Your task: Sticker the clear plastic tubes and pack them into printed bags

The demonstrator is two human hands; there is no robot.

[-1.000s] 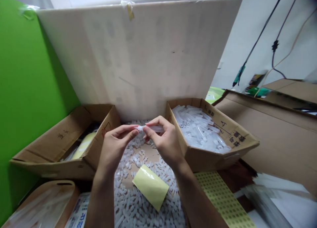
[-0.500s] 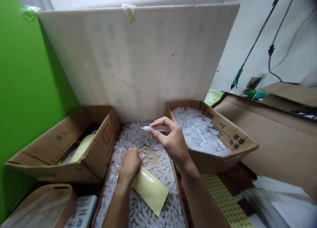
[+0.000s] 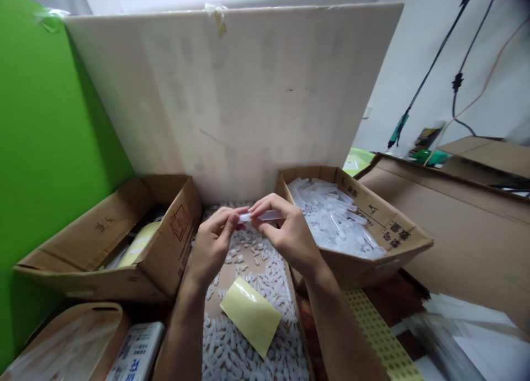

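My right hand (image 3: pixel 285 226) pinches a slim translucent plastic tube (image 3: pixel 270 215) between thumb and fingertips, holding it roughly level above a tray of small parts. At the tube's left end, the thumb and fingers of my left hand (image 3: pixel 215 237) are closed around its narrow tip. Whether a small cap sits in those left fingers is hidden. Below both hands, many small whitish plastic pieces (image 3: pixel 240 342) lie loose over the cardboard bottom. A pale yellow sheet (image 3: pixel 252 317) rests on top of them.
To the right stands a cardboard box (image 3: pixel 385 221) filled with similar tubes (image 3: pixel 331 215). Another box (image 3: pixel 99 248) at left holds a yellow roll (image 3: pixel 141 243). A white panel (image 3: pixel 240 94) rises behind. A sheet of round stickers (image 3: pixel 381 331) lies at lower right.
My left hand has risen from the small pieces to the tube's tip and closed there. The right hand still holds the tube in about the same place.
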